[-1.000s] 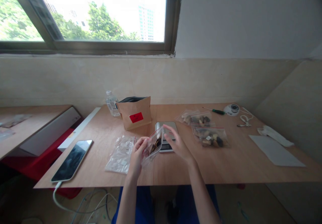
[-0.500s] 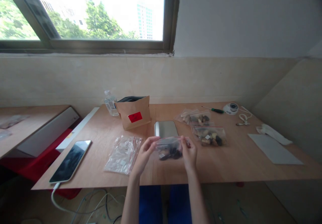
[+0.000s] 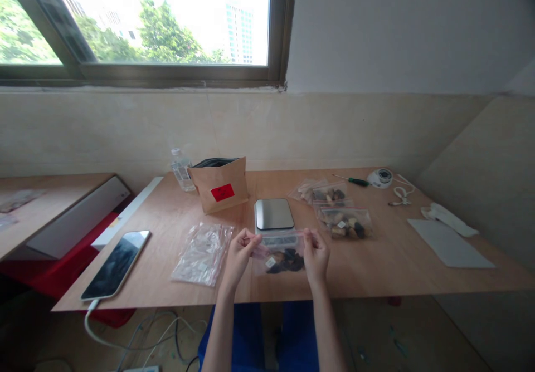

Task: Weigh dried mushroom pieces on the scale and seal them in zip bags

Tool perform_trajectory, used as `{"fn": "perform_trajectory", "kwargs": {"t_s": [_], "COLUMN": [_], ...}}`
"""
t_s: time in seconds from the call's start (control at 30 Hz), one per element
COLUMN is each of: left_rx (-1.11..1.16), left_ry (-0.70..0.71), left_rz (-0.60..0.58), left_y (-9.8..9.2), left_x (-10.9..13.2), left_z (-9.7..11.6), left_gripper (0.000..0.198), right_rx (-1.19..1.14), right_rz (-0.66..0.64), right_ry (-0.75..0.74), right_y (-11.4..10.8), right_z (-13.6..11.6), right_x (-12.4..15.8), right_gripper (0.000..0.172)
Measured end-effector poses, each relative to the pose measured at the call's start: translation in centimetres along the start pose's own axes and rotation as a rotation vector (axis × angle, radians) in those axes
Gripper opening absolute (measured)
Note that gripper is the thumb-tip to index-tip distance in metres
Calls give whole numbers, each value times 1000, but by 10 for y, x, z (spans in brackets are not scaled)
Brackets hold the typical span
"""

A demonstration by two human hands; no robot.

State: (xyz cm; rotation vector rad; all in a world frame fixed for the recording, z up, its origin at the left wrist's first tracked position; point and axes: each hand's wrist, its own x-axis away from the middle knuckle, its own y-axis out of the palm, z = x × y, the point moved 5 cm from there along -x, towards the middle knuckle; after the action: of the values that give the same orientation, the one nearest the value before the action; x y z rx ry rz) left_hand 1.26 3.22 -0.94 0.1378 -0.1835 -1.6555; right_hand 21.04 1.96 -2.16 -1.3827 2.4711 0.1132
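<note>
Both hands hold a small clear zip bag (image 3: 281,254) with dark pieces in it, upright just above the wooden table (image 3: 401,260). My left hand (image 3: 238,254) pinches the bag's top left corner and my right hand (image 3: 315,254) pinches its top right corner, the pink zip strip stretched between them. Right behind the bag lies a small silver scale (image 3: 273,214). A pile of empty clear bags (image 3: 203,252) lies left of my left hand.
Two filled zip bags (image 3: 340,220) lie right of the scale. A brown paper bag with a red label (image 3: 219,191) and a water bottle (image 3: 180,169) stand at the back. A phone on a cable (image 3: 116,263) lies left; a screwdriver (image 3: 353,180), tape and paper sheet (image 3: 449,244) lie right.
The bag was held edge-on at the scale in my left hand; both hands have since turned it broadside, taken its top corners and lowered it toward the table's front.
</note>
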Motion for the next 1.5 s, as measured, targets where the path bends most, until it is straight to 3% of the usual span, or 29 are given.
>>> {"fn": "perform_trajectory", "kwargs": {"t_s": [0.17, 0.3, 0.4, 0.5, 0.7, 0.83, 1.17, 1.5], "left_rx": [-38, 35, -21, -64, -42, -34, 64, 30], "left_ry": [70, -2, 49, 89, 137, 136, 53, -7], "left_rz": [100, 55, 36, 68, 239, 300, 194, 110], "left_y": [-4, -4, -3, -3, -12, -19, -19, -17], "left_x": [0, 0, 2, 4, 2, -1, -2, 1], "left_z": [0, -2, 7, 11, 7, 4, -4, -2], "left_gripper": [38, 33, 30, 27, 26, 24, 24, 25], "right_rx": [-53, -11, 15, -27, -144, -219, -221, -27], "right_rz": [15, 125, 140, 73, -223, -295, -134, -126], "right_ry": [76, 84, 100, 114, 119, 189, 161, 35], "right_y": [2, -5, -7, -5, -1, -3, -6, -12], "right_z": [4, 0, -2, 1, 7, 11, 11, 10], "right_x": [1, 0, -1, 0, -4, -6, -8, -9], "right_gripper": [44, 47, 47, 45, 36, 33, 34, 37]}}
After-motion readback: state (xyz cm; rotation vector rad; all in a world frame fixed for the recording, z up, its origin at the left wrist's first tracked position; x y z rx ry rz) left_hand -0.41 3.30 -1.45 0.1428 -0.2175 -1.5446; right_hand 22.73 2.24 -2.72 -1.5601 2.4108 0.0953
